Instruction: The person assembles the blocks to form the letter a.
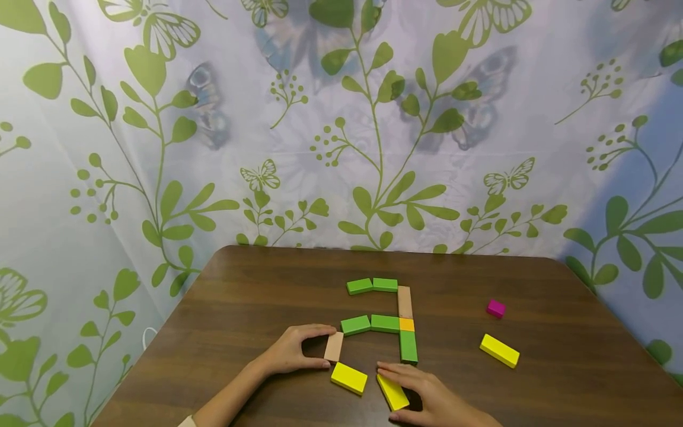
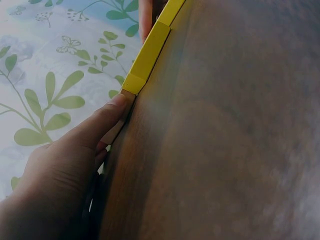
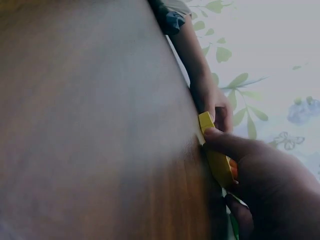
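Note:
With thumb and forefinger at its two short ends, my left hand [image 1: 290, 351] pinches a tan wooden block [image 1: 334, 347] lying flat on the table. Just below that block lies a yellow block [image 1: 349, 378], its upper corner close to the tan one. My right hand [image 1: 432, 394] grips another yellow block [image 1: 392, 394], set at a slant, between thumb and fingers. In the right wrist view the thumb lies along this yellow block [image 3: 218, 165]. The left wrist view has the left thumb on the tan block [image 2: 113, 131], end to end with the yellow block [image 2: 150, 55].
Green blocks [image 1: 385, 323] form two rows, joined on the right by a tan block [image 1: 405, 302], an orange piece [image 1: 407, 324] and a green block [image 1: 408, 346]. Off to the right lie a magenta block [image 1: 496, 308] and a yellow block [image 1: 499, 350]. A leaf-patterned curtain [image 1: 299, 178] hangs behind the brown table [image 1: 256, 296].

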`<state>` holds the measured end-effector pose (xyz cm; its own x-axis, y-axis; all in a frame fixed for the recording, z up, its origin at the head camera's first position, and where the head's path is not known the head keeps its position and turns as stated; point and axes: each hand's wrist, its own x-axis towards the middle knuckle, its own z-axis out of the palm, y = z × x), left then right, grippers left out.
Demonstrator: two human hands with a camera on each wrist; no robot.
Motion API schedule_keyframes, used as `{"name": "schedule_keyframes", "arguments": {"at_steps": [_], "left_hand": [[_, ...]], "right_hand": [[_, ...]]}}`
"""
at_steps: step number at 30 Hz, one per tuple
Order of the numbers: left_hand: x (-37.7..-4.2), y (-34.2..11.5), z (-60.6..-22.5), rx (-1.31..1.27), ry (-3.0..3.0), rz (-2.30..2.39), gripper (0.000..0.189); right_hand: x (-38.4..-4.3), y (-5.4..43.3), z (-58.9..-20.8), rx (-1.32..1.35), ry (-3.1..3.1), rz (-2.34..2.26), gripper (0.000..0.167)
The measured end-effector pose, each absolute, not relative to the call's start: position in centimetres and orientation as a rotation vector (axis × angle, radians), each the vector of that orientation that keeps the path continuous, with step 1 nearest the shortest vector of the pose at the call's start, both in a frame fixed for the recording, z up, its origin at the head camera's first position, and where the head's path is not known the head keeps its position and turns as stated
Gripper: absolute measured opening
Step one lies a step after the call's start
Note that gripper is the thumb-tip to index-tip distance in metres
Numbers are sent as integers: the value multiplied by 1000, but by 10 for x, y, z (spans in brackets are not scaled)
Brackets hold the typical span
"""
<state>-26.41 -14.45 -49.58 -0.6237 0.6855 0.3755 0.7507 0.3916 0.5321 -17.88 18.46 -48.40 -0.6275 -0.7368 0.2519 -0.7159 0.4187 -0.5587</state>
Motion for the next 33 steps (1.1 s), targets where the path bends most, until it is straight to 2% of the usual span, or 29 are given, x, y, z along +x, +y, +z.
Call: {"name": "schedule_keyframes", "arguments": {"at_steps": [10, 16, 24, 33], "left_hand": [[-262, -145, -493, -1280, -2577, -1095, 60], [-262, -144, -493, -1277, -2582, -1102, 60], [-263, -144, -495, -1285, -2572, -1088, 60], [-263, -145, -494, -1283, -2576, -1093, 60]], "right_hand": [[-180, 199, -487, -1426, 2380, -1187, 57], [-182, 204, -489, -1580, 2397, -1229, 56], [-179, 201, -489, -1462, 2685, -1136, 47], [-181, 193, -491, -1501, 2688, -1132, 42]]}}
